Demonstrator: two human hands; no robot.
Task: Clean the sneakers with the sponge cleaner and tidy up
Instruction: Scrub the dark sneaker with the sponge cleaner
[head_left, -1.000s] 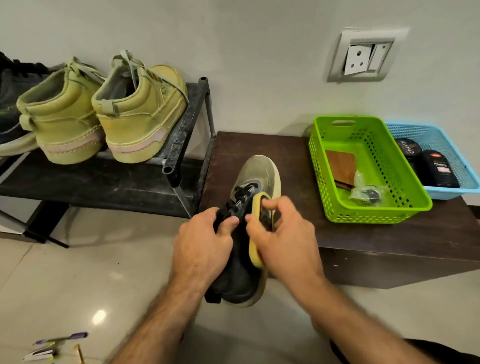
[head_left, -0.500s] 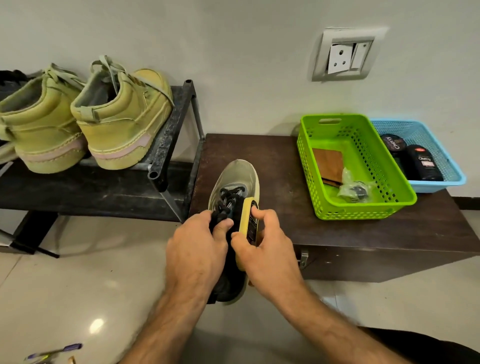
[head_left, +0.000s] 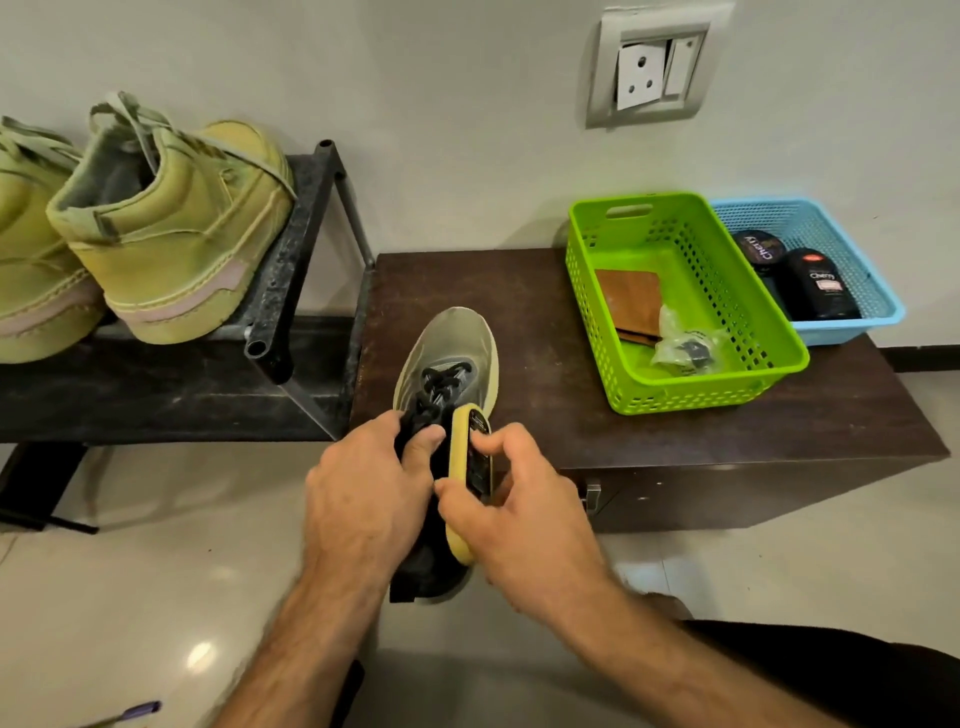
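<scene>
Left hand (head_left: 363, 488) grips the sneaker (head_left: 447, 358); right hand (head_left: 519, 514) pinches the sponge cleaner (head_left: 460, 483), seemingly touching it.

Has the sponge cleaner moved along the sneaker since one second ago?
Yes. The sponge cleaner, held by the right hand, slid slightly toward the sneaker heel, judged against its laces; it remains against the sneaker's right side.

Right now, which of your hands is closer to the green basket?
Right. The right hand, gripping the sponge cleaner, sits nearer the green basket; the left hand holds the sneaker farther left.
</scene>
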